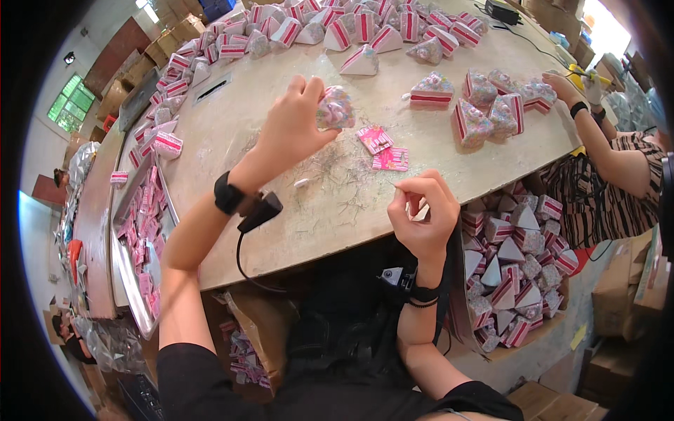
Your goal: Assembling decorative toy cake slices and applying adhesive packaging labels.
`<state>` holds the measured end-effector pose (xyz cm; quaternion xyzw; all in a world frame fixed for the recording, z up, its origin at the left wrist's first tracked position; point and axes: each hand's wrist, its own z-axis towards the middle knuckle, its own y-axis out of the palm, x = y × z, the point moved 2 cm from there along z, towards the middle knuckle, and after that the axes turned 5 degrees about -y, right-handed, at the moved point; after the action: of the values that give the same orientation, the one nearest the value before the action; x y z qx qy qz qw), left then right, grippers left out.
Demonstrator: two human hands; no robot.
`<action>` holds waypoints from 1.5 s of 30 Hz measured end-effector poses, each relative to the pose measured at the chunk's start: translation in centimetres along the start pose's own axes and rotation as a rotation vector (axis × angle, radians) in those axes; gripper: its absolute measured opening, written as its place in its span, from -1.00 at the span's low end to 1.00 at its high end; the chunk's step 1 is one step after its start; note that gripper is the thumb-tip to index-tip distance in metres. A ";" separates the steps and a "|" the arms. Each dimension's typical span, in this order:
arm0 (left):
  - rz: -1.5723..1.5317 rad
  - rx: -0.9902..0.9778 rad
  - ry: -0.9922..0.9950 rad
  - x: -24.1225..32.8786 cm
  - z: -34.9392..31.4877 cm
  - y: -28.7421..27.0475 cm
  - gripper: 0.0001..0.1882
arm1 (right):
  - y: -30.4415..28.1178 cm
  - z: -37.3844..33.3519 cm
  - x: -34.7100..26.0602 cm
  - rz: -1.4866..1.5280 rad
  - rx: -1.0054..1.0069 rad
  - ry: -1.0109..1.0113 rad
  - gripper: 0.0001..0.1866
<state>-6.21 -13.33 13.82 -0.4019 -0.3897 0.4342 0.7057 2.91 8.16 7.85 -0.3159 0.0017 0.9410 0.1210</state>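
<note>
My left hand (284, 123) is raised over the table and grips a toy cake slice (336, 109) with pastel speckled frosting, its fingers wrapped round one side. My right hand (425, 210) hovers by the table's near edge, thumb and forefinger pinched together. A very thin sliver seems to stick out from that pinch, too fine to name. Between the hands lie two pink printed cards (390, 159), (374, 139), one slightly overlapping the other. Thin clear strands (347, 207) are scattered over the wooden table (295, 238). A small white piece (301, 182) lies below my left hand.
Cake slices (365, 28) pile up along the far side, with a smaller group (488, 112) at the right. A box of slices (516, 266) stands beside my right arm. Pink cards fill a metal tray (144, 323) at the left. A co-worker's hand (562, 88) touches slices at the right.
</note>
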 end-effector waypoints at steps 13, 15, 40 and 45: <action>-0.157 0.115 0.213 8.4 -6.9 -4.6 -0.46 | -0.9 1.1 -4.0 -0.103 0.054 -0.181 -0.72; -0.147 0.125 0.223 9.0 -7.1 -5.0 -0.46 | -0.7 1.1 -4.1 -0.155 0.046 -0.214 -0.72; 0.150 0.433 0.340 9.7 -7.6 -3.7 -0.78 | -0.5 0.9 -5.0 -0.180 -0.039 -0.156 -0.74; 0.249 0.484 0.359 10.2 -8.0 -3.8 -0.79 | -0.8 0.6 -4.9 0.016 -0.006 0.020 -0.74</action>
<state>5.40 -6.90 16.34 -0.3375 -0.0924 0.5194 0.7796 6.56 7.84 11.31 -0.3259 0.0025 0.9387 0.1125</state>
